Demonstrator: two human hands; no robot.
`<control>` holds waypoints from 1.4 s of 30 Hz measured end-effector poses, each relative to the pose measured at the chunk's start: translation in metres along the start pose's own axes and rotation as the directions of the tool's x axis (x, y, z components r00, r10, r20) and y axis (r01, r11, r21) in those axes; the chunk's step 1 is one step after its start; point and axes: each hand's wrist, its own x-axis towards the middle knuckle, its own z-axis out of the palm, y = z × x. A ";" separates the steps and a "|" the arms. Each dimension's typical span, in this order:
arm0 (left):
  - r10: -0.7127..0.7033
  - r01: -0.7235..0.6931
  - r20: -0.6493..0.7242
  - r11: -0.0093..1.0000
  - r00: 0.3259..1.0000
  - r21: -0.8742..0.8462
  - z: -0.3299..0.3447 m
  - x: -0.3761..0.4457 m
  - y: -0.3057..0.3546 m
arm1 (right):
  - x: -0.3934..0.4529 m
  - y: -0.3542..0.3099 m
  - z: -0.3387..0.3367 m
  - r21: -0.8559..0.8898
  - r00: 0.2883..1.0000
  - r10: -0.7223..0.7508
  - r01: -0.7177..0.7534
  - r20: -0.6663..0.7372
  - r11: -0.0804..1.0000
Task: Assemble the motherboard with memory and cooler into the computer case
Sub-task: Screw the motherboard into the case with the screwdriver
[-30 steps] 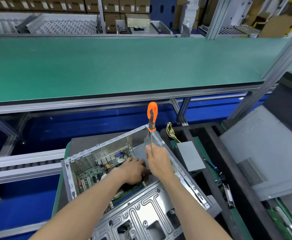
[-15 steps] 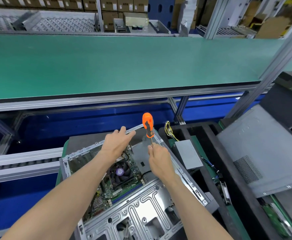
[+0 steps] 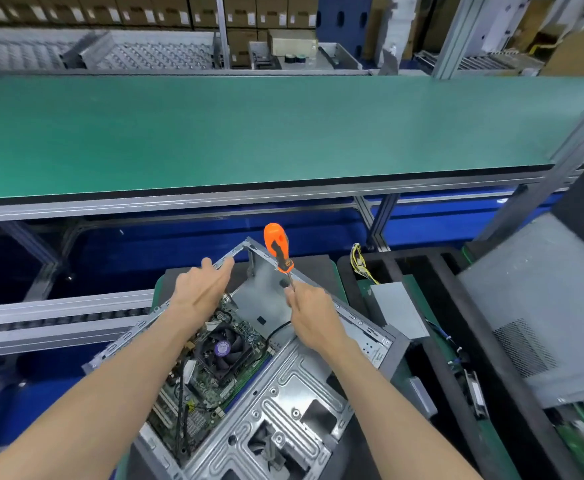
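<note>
No legible text, label or number on anything.

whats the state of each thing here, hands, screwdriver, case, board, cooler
left hand: open, fingers straight, reaching to the case's far rim
right hand: grips the screwdriver by its shaft
screwdriver: held handle up, tilted, tip hidden by the hand
computer case: side open, lying flat
motherboard: seated inside the case
cooler: mounted on the motherboard, fan facing up
</note>
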 end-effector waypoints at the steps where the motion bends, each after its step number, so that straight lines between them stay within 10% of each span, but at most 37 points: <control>1: -0.020 0.020 0.003 1.000 1.000 0.000 0.002 -0.006 -0.008 | 0.001 -0.004 0.003 -0.011 0.999 -0.036 0.036 0.020 0.999; 17: -0.328 0.339 0.158 0.939 0.932 -0.052 0.000 -0.125 -0.009 | 0.052 -0.036 0.000 -0.116 0.891 -0.270 0.331 0.366 0.936; 21: 0.024 -0.034 -0.110 0.996 0.994 -0.084 0.002 -0.123 -0.001 | 0.029 -0.051 0.004 0.020 0.904 -0.318 0.326 0.286 0.945; 28: 0.585 -0.386 0.155 0.688 0.796 -0.614 0.009 -0.111 0.030 | -0.015 -0.033 0.020 0.077 0.935 -0.312 0.303 0.168 0.950; 42: 0.836 -0.766 0.174 0.548 0.521 -0.336 0.025 -0.152 0.059 | -0.014 -0.034 0.028 -0.002 0.948 -0.278 0.282 0.158 0.960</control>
